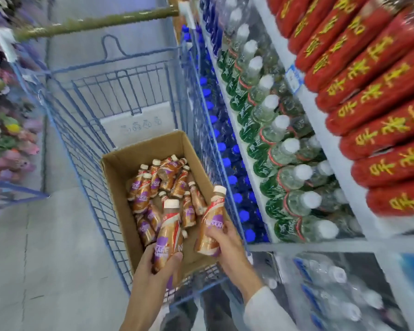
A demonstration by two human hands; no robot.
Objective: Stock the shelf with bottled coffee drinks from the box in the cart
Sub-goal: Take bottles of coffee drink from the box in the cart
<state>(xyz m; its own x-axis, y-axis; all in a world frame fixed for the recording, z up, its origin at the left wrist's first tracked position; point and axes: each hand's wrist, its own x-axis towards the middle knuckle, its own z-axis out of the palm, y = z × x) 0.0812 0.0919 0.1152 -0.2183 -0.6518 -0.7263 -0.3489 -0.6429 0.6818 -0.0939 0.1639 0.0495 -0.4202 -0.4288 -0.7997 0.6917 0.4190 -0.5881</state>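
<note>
L hand (157, 263) & R hand (225, 240) each grip one bottle above box (120, 187). Risk: slick sleeve slips, btl drops into box.

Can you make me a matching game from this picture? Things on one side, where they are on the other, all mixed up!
Things
1. cardboard box
2. white-capped bottles
3. red packs
4. coffee bottle in the left hand

Places
A. on the upper shelf
B. inside the blue wire cart
C. held over the box
D. in the row just below the red packs

Pairs: 1-B, 2-D, 3-A, 4-C
</note>
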